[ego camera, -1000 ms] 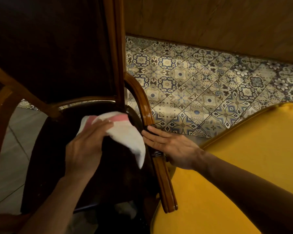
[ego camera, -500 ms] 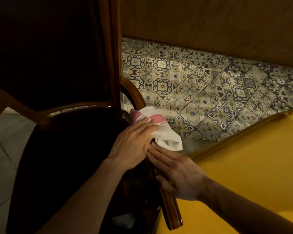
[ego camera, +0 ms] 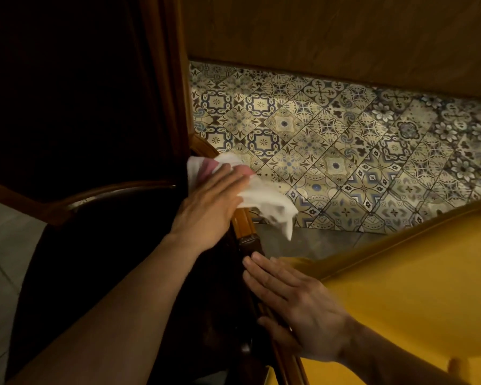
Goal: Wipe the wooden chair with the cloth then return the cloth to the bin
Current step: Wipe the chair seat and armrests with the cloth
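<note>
Both hands work on the chair's right armrest. Nearest, the right hand [ego camera: 300, 309] lies flat and unclenched on the lower run of the armrest [ego camera: 247, 226], fingers straight and holding nothing, seemingly just steadying the frame. Farther up, the left hand [ego camera: 208, 209] presses the white cloth [ego camera: 264, 198] with its pink stripe against the armrest's upper curve, where it meets the back post [ego camera: 164, 93]; the fingers clamp the cloth's bunched part, while a loose tail hangs off the outer side over the floor.

To do this step well, I judge the left hand should wrap the cloth around the rail rather than skim its top, then draw it down along the curve toward the right hand, which has to slide off or lift so the wood beneath it also gets wiped. Gathering the loose tail would keep it from trailing.

By count: two hands, one cloth, one wooden chair with a dark seat [ego camera: 109, 245], one yellow upholstered piece [ego camera: 400, 287] just beside it. Beyond lies the patterned tile floor [ego camera: 345, 151] and a wooden wall panel [ego camera: 331, 31]. No bin shows, so the return trip lies outside this view.
</note>
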`<state>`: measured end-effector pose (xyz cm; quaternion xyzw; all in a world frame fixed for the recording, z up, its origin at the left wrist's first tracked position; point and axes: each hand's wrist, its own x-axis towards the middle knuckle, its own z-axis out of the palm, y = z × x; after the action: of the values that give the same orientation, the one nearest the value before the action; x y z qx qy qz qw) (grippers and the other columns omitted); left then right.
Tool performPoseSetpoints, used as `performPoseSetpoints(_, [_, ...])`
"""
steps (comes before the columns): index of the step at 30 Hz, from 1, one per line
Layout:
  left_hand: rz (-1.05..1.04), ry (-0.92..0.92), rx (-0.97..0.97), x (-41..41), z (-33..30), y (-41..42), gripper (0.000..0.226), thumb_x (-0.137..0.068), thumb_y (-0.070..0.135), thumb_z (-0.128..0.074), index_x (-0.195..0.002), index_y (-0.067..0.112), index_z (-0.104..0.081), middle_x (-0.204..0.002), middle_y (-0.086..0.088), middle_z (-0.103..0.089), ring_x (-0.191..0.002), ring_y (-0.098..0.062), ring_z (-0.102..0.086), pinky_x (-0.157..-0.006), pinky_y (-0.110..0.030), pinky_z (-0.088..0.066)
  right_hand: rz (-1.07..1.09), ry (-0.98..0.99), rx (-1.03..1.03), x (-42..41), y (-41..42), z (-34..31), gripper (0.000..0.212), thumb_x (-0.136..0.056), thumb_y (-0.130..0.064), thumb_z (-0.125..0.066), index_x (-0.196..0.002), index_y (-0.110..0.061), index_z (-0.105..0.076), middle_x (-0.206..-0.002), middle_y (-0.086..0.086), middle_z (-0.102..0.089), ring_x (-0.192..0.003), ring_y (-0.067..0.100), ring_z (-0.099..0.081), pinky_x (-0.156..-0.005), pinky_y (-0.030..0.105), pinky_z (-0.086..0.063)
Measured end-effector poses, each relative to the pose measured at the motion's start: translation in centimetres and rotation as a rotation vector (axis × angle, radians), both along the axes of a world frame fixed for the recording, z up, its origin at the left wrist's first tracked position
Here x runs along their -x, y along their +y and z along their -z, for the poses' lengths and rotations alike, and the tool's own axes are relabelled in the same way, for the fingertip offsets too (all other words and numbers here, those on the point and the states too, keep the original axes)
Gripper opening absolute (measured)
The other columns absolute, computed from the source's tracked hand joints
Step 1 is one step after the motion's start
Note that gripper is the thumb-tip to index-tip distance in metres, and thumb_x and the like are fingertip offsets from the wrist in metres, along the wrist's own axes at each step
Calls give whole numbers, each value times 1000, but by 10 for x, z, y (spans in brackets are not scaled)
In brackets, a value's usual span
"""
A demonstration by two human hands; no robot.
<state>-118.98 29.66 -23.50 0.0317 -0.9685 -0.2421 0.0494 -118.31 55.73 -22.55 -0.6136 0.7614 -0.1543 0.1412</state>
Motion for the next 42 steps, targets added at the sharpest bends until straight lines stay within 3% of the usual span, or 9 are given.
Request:
performPoseSetpoints(5, [-133,-77,106,36,-3,-28,51,-107,28,-40,-157,27,-29,-166,5,-22,-154,-14,-12,-125,-43,-2,9,-14,-9,1,-1,2,67,-103,-36,-51,-159,-11,-24,-169,6,-17,-156,24,-12,-122,46,-25])
performPoseSetpoints(10, [-162,-45,-30,25,-2,-7,52,-104,20,-49,-155,22,-35,-164,2,-28,-153,-15,-16,-126,-40,-4,25,-8,-42,-2,3,1,66,-103,-37,-49,-159,-12,-24,-169,5,-17,-157,22,-9,-124,44,-22])
performPoseSetpoints(12, [-149,1,-71,12,-3,8,51,-102,17,-54,-151,21,-42,-160,2,-36,-151,-15,-23,-126,-37,-7,25,2,-55,-2,2,-2,66,-103,-37,-49,-159,-12,-25,-169,5,-17,-157,21,-7,-124,43,-20])
performPoseSetpoints(18, [-98,30,-92,-22,-8,42,50,-96,13,-61,-145,16,-52,-154,-1,-47,-148,-18,-33,-122,-48,-24,18,62,-110,-2,1,-12,65,-103,-39,-45,-159,-11,-26,-169,6,-17,-157,19,-2,-126,40,-15])
performPoseSetpoints(24, [-71,-18,-122,-42,-13,61,46,-99,13,-57,-145,17,-52,-154,-3,-47,-149,-19,-31,-121,-50,-24,3,82,-184,-5,2,-16,67,-105,-43,-36,-162,-16,-11,-170,4,-6,-156,16,8,-126,40,-11])
performPoseSetpoints(31, [-53,-68,-140,-56,-21,71,47,-101,8,-52,-147,17,-50,-156,-6,-44,-151,-20,-27,-122,-50,-22,31,117,-178,-15,3,-21,70,-104,-45,-39,-161,-12,-15,-169,7,-6,-156,21,6,-126,39,-3])
performPoseSetpoints(38, [-89,-82,-180,-64,-31,81,50,-99,6,-57,-146,24,-52,-157,2,-43,-150,-11,-26,-123,-36,-21,62,85,-170,-25,10,-20,71,-105,-49,-38,-161,-12,-14,-169,7,-5,-156,20,6,-126,42,-14])
performPoseSetpoints(42, [-105,-93,-173,-69,-36,83,54,-97,1,-55,-143,30,-56,-155,7,-46,-148,-5,-28,-113,-15,-14,63,89,-166,-27,12,-25,69,-105,-48,-38,-160,-11,-20,-168,8,-9,-157,20,2,-126,41,-13])
